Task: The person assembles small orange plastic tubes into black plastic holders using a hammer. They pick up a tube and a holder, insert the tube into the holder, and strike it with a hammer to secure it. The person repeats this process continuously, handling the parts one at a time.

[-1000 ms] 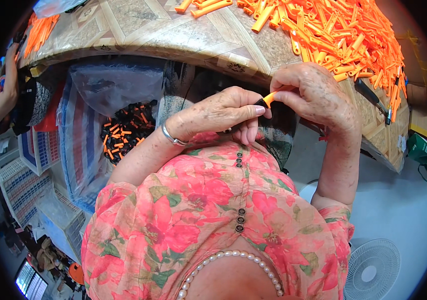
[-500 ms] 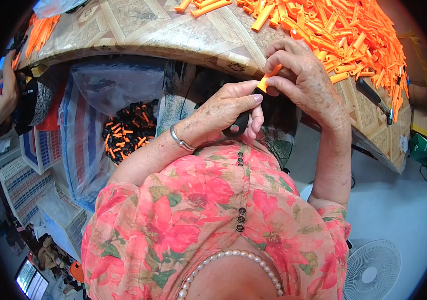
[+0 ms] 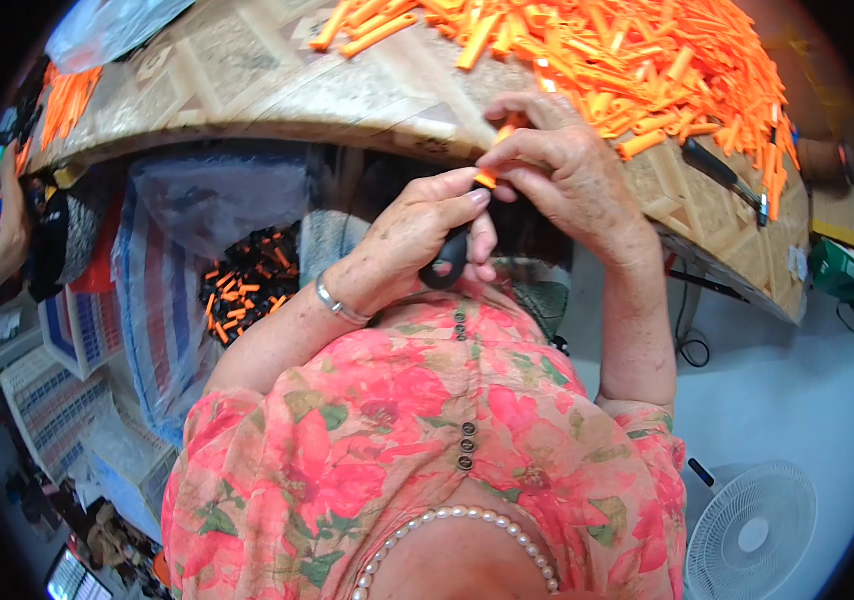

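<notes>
In front of my chest, just off the table's edge, my left hand (image 3: 397, 238) is closed around a black handle (image 3: 447, 258) with a rounded end. A slim orange plastic piece (image 3: 486, 180) meets the handle's upper end. My right hand (image 3: 579, 178) pinches this piece between thumb and fingers, which cover much of it. How deep the piece sits in the handle is hidden. Beyond my right hand, a big pile of similar orange pieces (image 3: 637, 65) lies on the patterned table (image 3: 247, 85).
A black-handled tool (image 3: 715, 165) lies at the pile's right. Left of my lap, a striped sack (image 3: 152, 290) holds black parts with orange ends (image 3: 237, 300). Another person's arm (image 3: 12, 215) shows far left. A white fan (image 3: 752, 530) stands lower right, and plastic crates (image 3: 57, 400) stand left.
The whole view has shifted slightly, so table and hands appear further left. My right fingers now cover more of the orange piece. Both hands keep their holds.
</notes>
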Motion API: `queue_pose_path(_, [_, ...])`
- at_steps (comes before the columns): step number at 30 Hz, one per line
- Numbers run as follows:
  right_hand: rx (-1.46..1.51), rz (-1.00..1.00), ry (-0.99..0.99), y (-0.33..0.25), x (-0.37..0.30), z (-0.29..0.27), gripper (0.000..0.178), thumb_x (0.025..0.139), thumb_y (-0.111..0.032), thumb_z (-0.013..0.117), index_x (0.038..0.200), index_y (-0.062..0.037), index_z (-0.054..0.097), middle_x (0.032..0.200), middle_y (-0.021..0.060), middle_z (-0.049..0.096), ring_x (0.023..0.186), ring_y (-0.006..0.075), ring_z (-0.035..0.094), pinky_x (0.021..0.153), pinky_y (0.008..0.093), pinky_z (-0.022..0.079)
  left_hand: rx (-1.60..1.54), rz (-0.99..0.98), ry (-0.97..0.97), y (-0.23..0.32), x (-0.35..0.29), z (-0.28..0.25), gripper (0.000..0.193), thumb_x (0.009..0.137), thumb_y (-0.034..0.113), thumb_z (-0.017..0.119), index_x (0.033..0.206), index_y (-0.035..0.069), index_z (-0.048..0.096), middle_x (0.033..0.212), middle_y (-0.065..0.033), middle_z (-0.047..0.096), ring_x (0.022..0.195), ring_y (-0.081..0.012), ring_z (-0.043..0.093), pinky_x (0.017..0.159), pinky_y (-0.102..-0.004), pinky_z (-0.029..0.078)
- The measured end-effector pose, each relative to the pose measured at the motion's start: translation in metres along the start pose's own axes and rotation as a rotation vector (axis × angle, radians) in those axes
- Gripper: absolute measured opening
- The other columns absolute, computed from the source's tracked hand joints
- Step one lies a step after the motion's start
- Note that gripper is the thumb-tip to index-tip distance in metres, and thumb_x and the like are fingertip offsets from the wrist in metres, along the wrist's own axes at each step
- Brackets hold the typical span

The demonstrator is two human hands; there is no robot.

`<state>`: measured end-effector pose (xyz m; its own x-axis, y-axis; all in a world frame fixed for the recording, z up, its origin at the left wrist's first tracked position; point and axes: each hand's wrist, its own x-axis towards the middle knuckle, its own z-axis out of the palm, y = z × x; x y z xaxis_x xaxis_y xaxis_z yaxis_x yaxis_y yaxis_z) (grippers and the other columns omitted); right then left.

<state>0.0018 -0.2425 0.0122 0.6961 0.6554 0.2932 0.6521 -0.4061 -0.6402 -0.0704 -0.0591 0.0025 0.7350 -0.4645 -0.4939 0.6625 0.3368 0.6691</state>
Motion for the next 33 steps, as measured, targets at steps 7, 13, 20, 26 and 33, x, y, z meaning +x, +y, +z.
queue_pose_path(7, [-0.171,0.273,0.658,-0.001,-0.034,-0.023,0.029,0.086,-0.001,0.062,0.112,-0.0140,0.070,0.095,0.0099,0.066,0.084,0.0273,0.064,0.077,0.0390,0.050,0.007,-0.008,0.025,0.001,0.001,0.003,0.022,0.101,0.018,0.043,0.114,0.003,0.053,0.062,-0.0051,0.058,0.052,-0.0135,0.061,0.045,-0.0196,0.045])
queue_pose_path(13, [-0.840,0.909,0.432,0.056,-0.086,-0.101,0.046,0.097,-0.051,0.039,0.116,-0.0194,0.066,0.086,0.0175,0.069,0.088,0.0354,0.066,0.076,0.0463,0.049,0.043,-0.011,0.023,0.001,0.003,0.004,0.022,0.101,0.016,0.041,0.113,0.003,0.054,0.061,-0.0050,0.057,0.050,-0.0136,0.060,0.045,-0.0212,0.046])
queue_pose_path(20, [-0.761,1.033,0.268,0.042,-0.114,-0.106,0.043,0.092,-0.049,0.051,0.102,-0.0108,0.067,0.083,0.0205,0.067,0.081,0.0379,0.064,0.075,0.0464,0.048,0.063,0.063,0.046,0.001,0.008,-0.003,0.022,0.101,0.017,0.041,0.111,0.003,0.055,0.062,-0.0040,0.058,0.051,-0.0128,0.060,0.048,-0.0228,0.050])
queue_pose_path(26, [-0.431,0.966,0.575,0.007,-0.157,-0.090,0.023,0.089,-0.017,0.060,0.108,-0.0052,0.064,0.066,0.0025,0.052,0.059,0.0111,0.050,0.054,0.0282,0.044,0.058,0.084,0.057,0.003,0.009,-0.005,0.022,0.101,0.016,0.041,0.109,0.003,0.057,0.061,-0.0040,0.057,0.052,-0.0135,0.061,0.049,-0.0258,0.052])
queue_pose_path(33, [0.543,0.704,0.644,-0.047,-0.138,-0.021,0.051,0.088,0.002,0.052,0.138,-0.0063,0.049,0.086,0.0007,0.057,0.067,0.0034,0.047,0.056,0.0205,0.041,0.029,0.089,0.089,-0.001,0.012,-0.003,0.022,0.100,0.017,0.042,0.108,0.002,0.057,0.061,-0.0043,0.058,0.052,-0.0139,0.061,0.052,-0.0274,0.054])
